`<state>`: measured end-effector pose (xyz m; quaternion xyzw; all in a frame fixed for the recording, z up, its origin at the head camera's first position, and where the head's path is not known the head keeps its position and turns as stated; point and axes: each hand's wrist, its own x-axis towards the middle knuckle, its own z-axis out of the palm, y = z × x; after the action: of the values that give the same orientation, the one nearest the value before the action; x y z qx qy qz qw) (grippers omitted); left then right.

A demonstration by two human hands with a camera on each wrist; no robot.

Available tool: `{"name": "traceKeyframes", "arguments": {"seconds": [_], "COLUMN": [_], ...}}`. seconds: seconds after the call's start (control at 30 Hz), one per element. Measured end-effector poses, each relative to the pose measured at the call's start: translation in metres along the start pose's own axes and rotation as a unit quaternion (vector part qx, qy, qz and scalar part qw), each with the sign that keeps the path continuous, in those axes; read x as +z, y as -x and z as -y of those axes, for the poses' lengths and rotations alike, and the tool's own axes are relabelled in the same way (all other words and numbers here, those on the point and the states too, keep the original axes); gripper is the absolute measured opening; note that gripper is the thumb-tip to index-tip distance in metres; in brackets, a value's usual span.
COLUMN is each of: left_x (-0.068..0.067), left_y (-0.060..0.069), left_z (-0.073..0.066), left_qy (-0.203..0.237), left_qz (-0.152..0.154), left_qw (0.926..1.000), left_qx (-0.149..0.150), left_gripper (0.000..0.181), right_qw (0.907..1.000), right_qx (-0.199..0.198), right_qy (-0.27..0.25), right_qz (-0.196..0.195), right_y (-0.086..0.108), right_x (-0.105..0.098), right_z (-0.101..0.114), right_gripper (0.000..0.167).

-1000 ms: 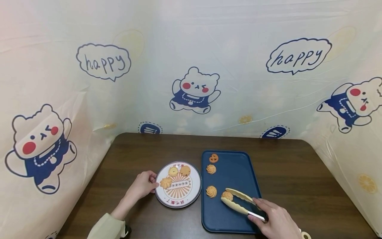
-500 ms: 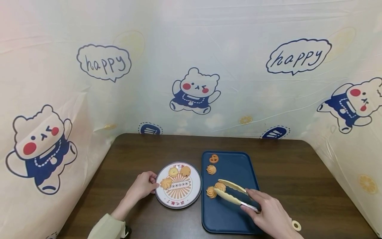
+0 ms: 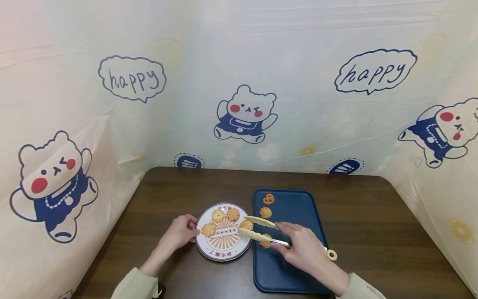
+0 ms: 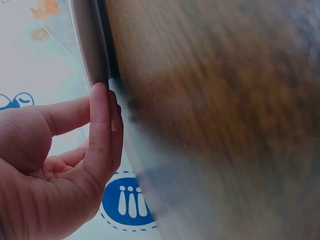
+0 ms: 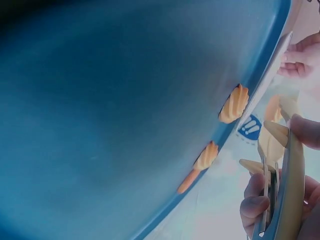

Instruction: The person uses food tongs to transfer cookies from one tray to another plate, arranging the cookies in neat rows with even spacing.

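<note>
My left hand (image 3: 178, 232) pinches the left rim of a white round plate (image 3: 224, 249), thumb on top; the left wrist view shows its fingers (image 4: 100, 130) at the plate's edge. Three cookies lie on the plate's upper half. My right hand (image 3: 304, 249) grips cream-tipped tongs (image 3: 261, 236), whose tips hold a swirled cookie (image 3: 246, 225) at the plate's right edge. Whether that cookie touches the plate, I cannot tell. Partly behind the tongs, another swirled cookie (image 3: 265, 241) lies on the blue tray (image 3: 287, 274).
Farther back on the tray's left side are a pretzel-shaped cookie (image 3: 268, 199) and a swirled cookie (image 3: 265, 212). The tray stands close beside the plate on a dark wooden table (image 3: 358, 216). A printed cloth (image 3: 298, 124) hangs behind the table.
My right hand has moved left with the tongs, carrying the swirled cookie from above the tray to the plate's right edge. My left hand has stayed at the rim.
</note>
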<state>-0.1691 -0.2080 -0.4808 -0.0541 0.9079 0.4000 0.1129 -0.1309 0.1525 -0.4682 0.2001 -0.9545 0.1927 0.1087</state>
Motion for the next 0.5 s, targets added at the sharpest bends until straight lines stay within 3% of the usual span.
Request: {"name": "traceKeyframes", "arguments": {"seconds": [0.37, 0.5], "left_x": [0.001, 0.002], "left_y": [-0.002, -0.002], "left_z": [0.001, 0.002], "left_qy": [-0.003, -0.002], "left_qz": [-0.001, -0.001], "left_qw": [1.0, 1.0], "left_qx": [0.005, -0.006], "left_gripper": [0.029, 0.03], "right_qw": [0.9991, 0.9983], "right_qx": [-0.039, -0.046], "right_qy": [-0.002, 0.0], "right_qz": [0.019, 0.036], "right_y": [-0.024, -0.03], "right_x": [0.02, 0.026], "right_z": [0.018, 0.023], "right_gripper": [0.052, 0.052]}}
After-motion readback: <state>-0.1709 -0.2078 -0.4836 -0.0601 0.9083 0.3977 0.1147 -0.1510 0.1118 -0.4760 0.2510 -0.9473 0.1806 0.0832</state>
